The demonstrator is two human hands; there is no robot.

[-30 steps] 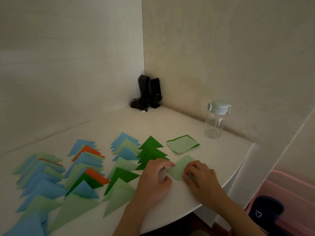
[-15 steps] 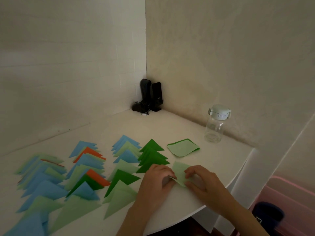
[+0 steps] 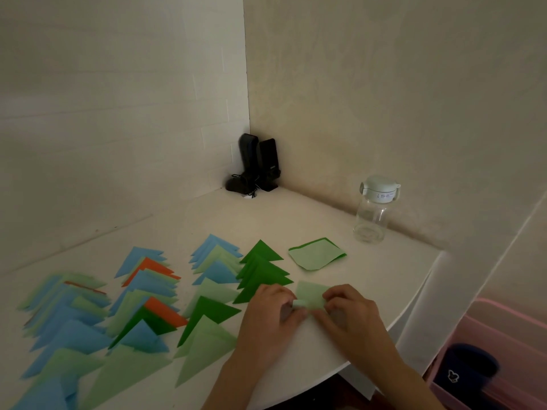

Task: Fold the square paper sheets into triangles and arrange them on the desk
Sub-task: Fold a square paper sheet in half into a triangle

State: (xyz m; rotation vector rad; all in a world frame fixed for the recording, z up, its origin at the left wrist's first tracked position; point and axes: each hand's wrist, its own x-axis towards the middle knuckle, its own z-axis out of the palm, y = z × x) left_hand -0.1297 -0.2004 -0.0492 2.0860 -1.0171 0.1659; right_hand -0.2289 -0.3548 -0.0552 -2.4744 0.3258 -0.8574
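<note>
Near the front edge of the white desk (image 3: 296, 220), both hands work one light green paper sheet (image 3: 310, 294). The left hand (image 3: 266, 318) pinches the sheet's left corner, which curls up into a small roll at the fingertips. The right hand (image 3: 349, 318) grips the right side with curled fingers. Both hands cover the sheet's near half, so its full outline cannot be made out.

Folded triangles (image 3: 142, 315) lie to the left in overlapping columns: thin, flat paper with sharp points, in blue, light green, dark green and orange. The dark green column (image 3: 263, 270) lies just beside the left hand. The leftmost columns are blurred and cut off by the frame's lower left edge; individual pieces cannot be counted there.

A small stack of unfolded sheets (image 3: 316, 254) lies just behind the hands, light green on top with a dark green margin showing.

A clear bottle (image 3: 374, 211) with a pale lid stands near the right wall. Two black upright objects (image 3: 260, 164) with a cable occupy the corner; their type is unclear. A pink bin (image 3: 503, 335) stands beside the desk, partly cut off.
</note>
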